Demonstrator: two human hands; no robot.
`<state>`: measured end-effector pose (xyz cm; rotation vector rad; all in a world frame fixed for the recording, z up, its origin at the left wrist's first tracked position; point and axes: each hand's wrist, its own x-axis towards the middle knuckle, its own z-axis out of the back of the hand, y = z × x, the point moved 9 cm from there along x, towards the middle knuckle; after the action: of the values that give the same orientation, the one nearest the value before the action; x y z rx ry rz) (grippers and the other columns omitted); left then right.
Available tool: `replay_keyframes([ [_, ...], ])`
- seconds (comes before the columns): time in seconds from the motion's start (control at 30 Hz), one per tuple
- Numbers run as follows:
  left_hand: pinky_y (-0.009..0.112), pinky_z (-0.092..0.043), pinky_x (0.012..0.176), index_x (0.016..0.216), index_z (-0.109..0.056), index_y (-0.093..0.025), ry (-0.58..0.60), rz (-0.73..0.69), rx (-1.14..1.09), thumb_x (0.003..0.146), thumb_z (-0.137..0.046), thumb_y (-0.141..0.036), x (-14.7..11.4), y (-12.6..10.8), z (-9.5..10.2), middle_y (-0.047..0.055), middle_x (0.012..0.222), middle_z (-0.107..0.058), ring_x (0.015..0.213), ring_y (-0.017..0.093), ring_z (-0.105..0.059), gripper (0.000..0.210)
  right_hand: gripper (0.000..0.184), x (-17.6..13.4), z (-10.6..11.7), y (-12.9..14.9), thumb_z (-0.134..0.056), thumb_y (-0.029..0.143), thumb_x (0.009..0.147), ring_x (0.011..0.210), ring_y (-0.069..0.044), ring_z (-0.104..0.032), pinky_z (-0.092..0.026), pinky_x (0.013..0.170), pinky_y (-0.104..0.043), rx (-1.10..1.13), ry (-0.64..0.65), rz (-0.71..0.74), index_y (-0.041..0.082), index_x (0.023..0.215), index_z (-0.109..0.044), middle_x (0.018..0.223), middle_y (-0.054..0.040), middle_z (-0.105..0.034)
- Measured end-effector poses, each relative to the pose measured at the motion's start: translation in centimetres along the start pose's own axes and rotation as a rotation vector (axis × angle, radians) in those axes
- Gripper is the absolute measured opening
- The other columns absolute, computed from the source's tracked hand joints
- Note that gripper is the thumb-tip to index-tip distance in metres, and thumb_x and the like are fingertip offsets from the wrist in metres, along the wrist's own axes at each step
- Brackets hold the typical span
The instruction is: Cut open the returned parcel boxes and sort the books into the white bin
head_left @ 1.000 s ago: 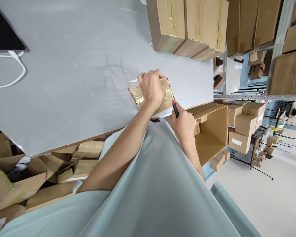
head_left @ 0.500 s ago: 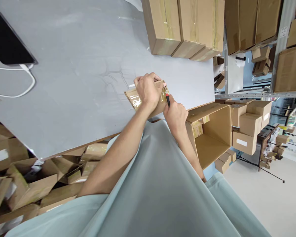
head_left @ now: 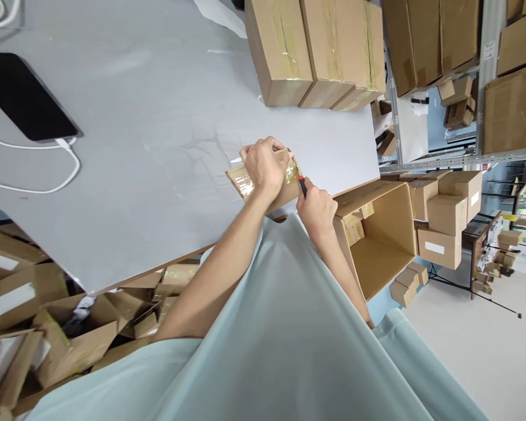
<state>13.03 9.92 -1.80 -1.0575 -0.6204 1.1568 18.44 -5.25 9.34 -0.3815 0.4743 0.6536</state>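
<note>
Only the head view to go on here. Left hand (head_left: 265, 166) is clamped over a small flat cardboard package (head_left: 288, 192), fingers curled at its far edge. That package is on the grey counter (head_left: 135, 175), right by the edge nearest the person. Right hand (head_left: 318, 209) is wrapped around a slim tool (head_left: 303, 186) with a red-and-black handle, its thin metal end up against the package's right side, by the shiny tape (head_left: 292, 173). Can't tell exactly what kind of tip it is.

What's changed: half a second ago the handle sat closer in to that edge; now it's backed off a touch and more of the metal shows. Left hand has hardly moved on the package. Tape's still on there, so I'd guess that side is mid-work, not finished.

As for writing: nope. There's a white label (head_left: 434, 248) on a carton off to the right, and a little sticker (head_left: 490, 50) on the shelf upright, both too small to read. No brand visible on the phone (head_left: 26, 96) either.
</note>
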Motion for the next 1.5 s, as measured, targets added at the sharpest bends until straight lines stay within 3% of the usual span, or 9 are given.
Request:
replay_keyframes([
  [0.4, 0.063, -0.037, 0.118, 0.080, -0.065, -0.032, 0.068, -0.028, -0.045, 0.089, -0.076, -0.032, -1.3, -1.3, -1.5, 0.003, 0.090, -0.076, 0.104, 0.035, -0.068, 0.015, 0.046, -1.6, -1.7, -2.7, -0.048, 0.028, 0.112, 0.117, -0.030, -0.078, -0.057, 0.098, -0.040, 0.001, 0.045, -0.087, 0.029, 0.155, -0.064, 0.124, -0.0140, -0.082],
  [0.6, 0.062, -0.031, 0.126, 0.086, -0.068, -0.033, 0.123, -0.086, -0.017, 0.092, -0.075, -0.036, -2.0, -1.5, -0.8, 0.005, 0.100, -0.077, 0.113, 0.036, -0.066, 0.010, 0.040, -3.7, -1.6, -4.5, -0.048, 0.034, 0.113, 0.108, -0.032, -0.079, -0.055, 0.089, -0.037, 0.107, 0.044, -0.035, 0.032, 0.145, -0.071, 0.113, -0.0099, -0.085],
  [0.77, 0.058, -0.027, 0.134, 0.094, -0.069, -0.034, 0.154, -0.155, 0.086, 0.096, -0.075, -0.042, -3.0, -2.2, 1.9, 0.002, 0.109, -0.078, 0.116, 0.033, -0.069, 0.010, 0.040, -1.3, -2.5, -7.1, -0.046, 0.044, 0.113, 0.100, -0.030, -0.078, -0.052, 0.085, -0.034, 0.329, -0.038, 0.012, 0.026, 0.132, -0.076, 0.108, -0.0101, -0.085],
  [0.9, 0.054, -0.034, 0.131, 0.099, -0.069, -0.033, 0.143, -0.147, 0.183, 0.098, -0.074, -0.048, -3.6, -1.3, 4.8, 0.003, 0.113, -0.079, 0.116, 0.031, -0.070, 0.015, 0.038, 5.2, -6.9, -8.3, -0.054, 0.047, 0.110, 0.089, -0.025, -0.077, -0.054, 0.081, -0.030, 0.561, -0.046, 0.014, 0.016, 0.109, -0.076, 0.098, -0.0135, -0.084],
  [1.07, 0.051, -0.050, 0.111, 0.107, -0.070, -0.029, 0.023, -0.171, 0.269, 0.101, -0.069, -0.057, -4.6, 2.2, 9.4, 0.009, 0.114, -0.076, 0.116, 0.032, -0.069, 0.029, 0.033, 12.3, -14.3, -5.2, -0.063, 0.044, 0.103, 0.070, -0.017, -0.076, -0.058, 0.074, -0.028, 0.945, 0.155, 0.095, 0.014, 0.112, -0.073, 0.104, -0.0096, -0.083],
  [1.17, 0.051, -0.051, 0.109, 0.113, -0.070, -0.026, -0.106, -0.179, 0.307, 0.099, -0.071, -0.068, -6.0, 4.4, 12.8, 0.011, 0.115, -0.073, 0.116, 0.034, -0.068, 0.044, 0.035, 14.1, -17.0, -2.6, -0.074, 0.051, 0.093, 0.066, -0.020, -0.076, -0.060, 0.074, -0.032, 1.043, 0.253, 0.156, 0.017, 0.103, -0.073, 0.085, -0.0033, -0.079],
  [1.27, 0.052, -0.052, 0.111, 0.110, -0.070, -0.025, -0.278, -0.127, 0.347, 0.098, -0.073, -0.071, -8.9, 5.3, 16.3, 0.013, 0.116, -0.070, 0.119, 0.034, -0.066, 0.047, 0.038, 14.6, -18.0, -0.4, -0.077, 0.058, 0.089, 0.065, -0.025, -0.076, -0.060, 0.071, -0.035, 1.061, 0.293, 0.244, 0.021, 0.091, -0.070, 0.062, 0.0023, -0.068],
  [1.33, 0.050, -0.056, 0.105, 0.104, -0.070, -0.025, -0.359, -0.078, 0.335, 0.105, -0.066, -0.066, -11.4, 5.0, 17.8, 0.012, 0.109, -0.070, 0.111, 0.031, -0.068, 0.041, 0.041, 14.8, -17.9, 0.7, -0.078, 0.063, 0.087, 0.066, -0.027, -0.076, -0.060, 0.070, -0.036, 1.060, 0.293, 0.301, 0.023, 0.084, -0.067, 0.058, 0.0033, -0.065],
  [1.5, 0.038, -0.066, 0.093, 0.116, -0.075, -0.025, -0.344, 0.068, 0.209, 0.109, -0.064, -0.060, -16.3, 4.0, 17.6, 0.010, 0.117, -0.073, 0.112, 0.024, -0.073, 0.038, 0.041, 14.7, -16.5, 2.6, -0.079, 0.063, 0.087, 0.067, -0.026, -0.075, -0.059, 0.069, -0.037, 1.041, 0.281, 0.426, 0.026, 0.079, -0.061, 0.064, 0.0021, -0.067],
])
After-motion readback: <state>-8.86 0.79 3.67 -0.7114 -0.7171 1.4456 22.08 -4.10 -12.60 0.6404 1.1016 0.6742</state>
